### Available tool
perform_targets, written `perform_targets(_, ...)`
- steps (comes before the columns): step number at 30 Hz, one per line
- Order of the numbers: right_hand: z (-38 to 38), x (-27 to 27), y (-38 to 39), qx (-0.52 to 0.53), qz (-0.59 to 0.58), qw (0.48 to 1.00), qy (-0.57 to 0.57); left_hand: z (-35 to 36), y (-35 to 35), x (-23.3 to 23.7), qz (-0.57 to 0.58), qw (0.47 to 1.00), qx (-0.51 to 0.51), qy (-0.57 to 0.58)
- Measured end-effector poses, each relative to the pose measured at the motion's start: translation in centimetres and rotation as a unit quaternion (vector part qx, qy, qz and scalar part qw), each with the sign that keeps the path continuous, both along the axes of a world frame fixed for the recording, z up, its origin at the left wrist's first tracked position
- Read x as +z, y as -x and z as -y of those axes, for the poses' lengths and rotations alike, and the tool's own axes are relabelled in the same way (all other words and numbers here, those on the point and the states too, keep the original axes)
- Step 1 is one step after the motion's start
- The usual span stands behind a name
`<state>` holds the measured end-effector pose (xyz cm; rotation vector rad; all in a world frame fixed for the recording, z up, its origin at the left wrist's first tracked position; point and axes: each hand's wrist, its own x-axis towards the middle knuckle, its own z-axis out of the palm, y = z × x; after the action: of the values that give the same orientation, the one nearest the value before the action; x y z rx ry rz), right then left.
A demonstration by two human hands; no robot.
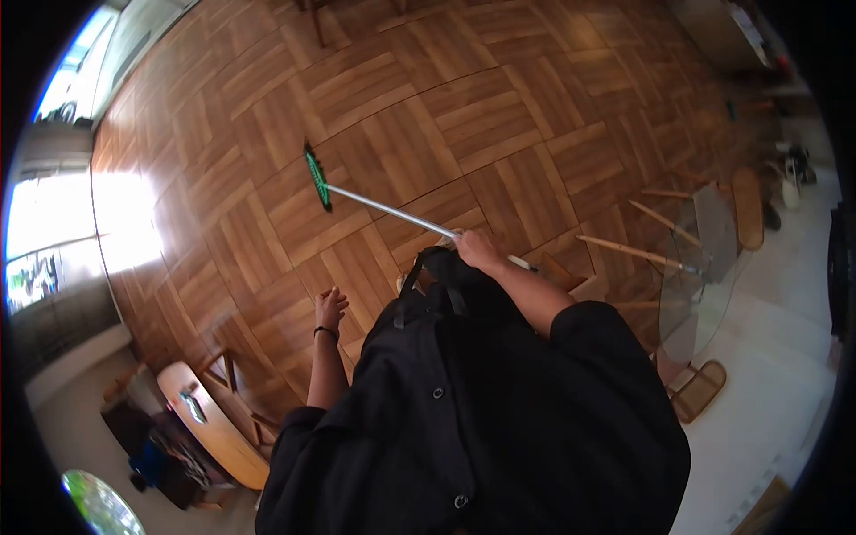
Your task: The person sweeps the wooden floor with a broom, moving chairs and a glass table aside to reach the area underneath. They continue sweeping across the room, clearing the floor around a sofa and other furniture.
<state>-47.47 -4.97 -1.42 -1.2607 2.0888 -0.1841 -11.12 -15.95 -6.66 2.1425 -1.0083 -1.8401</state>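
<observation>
My right hand (479, 251) is wrapped around the metal handle of a broom (392, 210). The handle's pale end with a dark tip shows past my wrist, on the right. From my grip the broom slants forward and left, down to its green head (317, 178) with dark bristles at the wood floor (383, 116). My left hand (332, 308), with a dark band at the wrist, hangs at my left side away from the broom. Its fingers are loosely bent and apart, and I see nothing in them.
A glass-topped table (691, 267) with wooden legs and chairs stands at the right. At lower left is a long wooden table (209, 419) with a chair beside it. Bright windows (53, 241) line the left, and furniture legs (318, 27) show at the top.
</observation>
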Motion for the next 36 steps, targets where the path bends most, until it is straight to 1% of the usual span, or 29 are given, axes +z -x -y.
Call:
perform_targets(3,3.2,1.5,-5.0,0.136,0.01,0.989,-0.065,-4.7,-6.6,0.9,0.009,0.996,0.072,0.052)
perform_targets(6,4.2,-2.7,-9.3,0.175,-0.01,0.98,-0.094,-11.7,-13.3,1.6,0.045,0.977,0.21,-0.005)
perform_targets(7,4.7,-2.0,-10.1,0.22,-0.035,0.973,-0.066,-14.1,-15.1,1.2,0.057,0.968,0.244,-0.014)
perform_targets(8,5.2,-1.2,-10.7,0.234,-0.039,0.969,-0.062,-17.0,-16.9,0.6,0.07,0.958,0.276,-0.027)
perform_targets(10,5.4,-0.4,-11.1,0.259,-0.043,0.963,-0.06,-22.3,-19.6,-0.9,0.096,0.941,0.31,-0.093)
perform_targets(12,5.1,-1.6,-10.1,0.242,-0.033,0.964,-0.105,-28.0,-22.1,-4.2,0.031,0.904,0.379,-0.195)
perform_targets(13,4.7,-2.7,-8.5,0.234,-0.035,0.963,-0.129,-29.0,-22.1,-4.9,-0.003,0.88,0.409,-0.241)
perform_targets(14,4.3,-3.5,-6.5,0.224,-0.037,0.962,-0.151,-29.1,-19.8,-4.2,0.025,0.885,0.405,-0.228)
perform_targets(16,2.7,-2.0,-0.5,0.223,-0.067,0.954,-0.188,-29.4,-12.8,-2.1,0.083,0.894,0.392,-0.203)
perform_targets(17,1.2,-4.3,3.3,0.144,-0.075,0.956,-0.243,-28.4,-10.4,-1.2,0.088,0.916,0.339,-0.194)
perform_targets(18,-0.9,-4.8,7.9,0.118,-0.076,0.963,-0.232,-27.1,-8.0,-0.6,0.092,0.936,0.285,-0.186)
perform_targets(19,-1.8,-0.8,11.9,0.07,-0.079,0.959,-0.264,-25.7,-5.6,0.1,0.096,0.952,0.229,-0.178)
perform_targets(20,-3.3,0.4,16.2,0.016,-0.122,0.943,-0.31,-24.2,-3.3,0.5,0.099,0.965,0.174,-0.169)
perform_targets(21,-5.9,0.2,21.6,0.001,-0.114,0.937,-0.33,-22.7,-1.2,0.5,0.098,0.975,0.117,-0.16)
perform_targets(22,-6.9,3.2,25.4,-0.034,-0.137,0.924,-0.355,-21.4,0.5,0.4,0.097,0.982,0.061,-0.149)
perform_targets(23,-7.9,6.1,28.7,-0.014,-0.164,0.92,-0.356,-20.3,1.3,-0.8,0.077,0.981,0.114,-0.135)
perform_targets(24,-10.5,4.0,33.6,-0.066,-0.23,0.9,-0.364,-19.3,1.8,-2.1,0.057,0.977,0.168,-0.119)
perform_targets(25,-10.5,6.0,36.2,-0.062,-0.252,0.894,-0.366,-17.5,3.0,-1.6,0.053,0.981,0.166,-0.085)
perform_targets(26,-10.3,8.2,38.4,-0.058,-0.275,0.886,-0.368,-15.3,4.7,0.1,0.051,0.984,0.164,-0.051)
perform_targets(28,-10.5,7.5,43.6,-0.035,-0.331,0.874,-0.354,-12.2,7.2,2.0,0.056,0.988,0.141,-0.004)
perform_targets(29,-9.6,6.9,45.2,-0.053,-0.356,0.865,-0.35,-11.3,8.0,2.5,0.059,0.99,0.13,0.02)
perform_targets(31,-7.9,5.8,47.7,-0.085,-0.407,0.844,-0.34,-10.6,8.7,3.1,0.057,0.992,0.108,0.022)
perform_targets(34,-6.7,5.7,50.9,-0.069,-0.459,0.824,-0.324,-10.6,9.0,3.0,0.064,0.993,0.097,0.006)
perform_targets(35,-7.1,6.6,51.8,-0.029,-0.461,0.839,-0.289,-10.7,8.9,3.0,0.067,0.993,0.098,-0.011)
perform_targets(36,-6.0,9.2,50.6,-0.024,-0.438,0.845,-0.305,-10.9,8.7,2.8,0.069,0.992,0.1,-0.029)
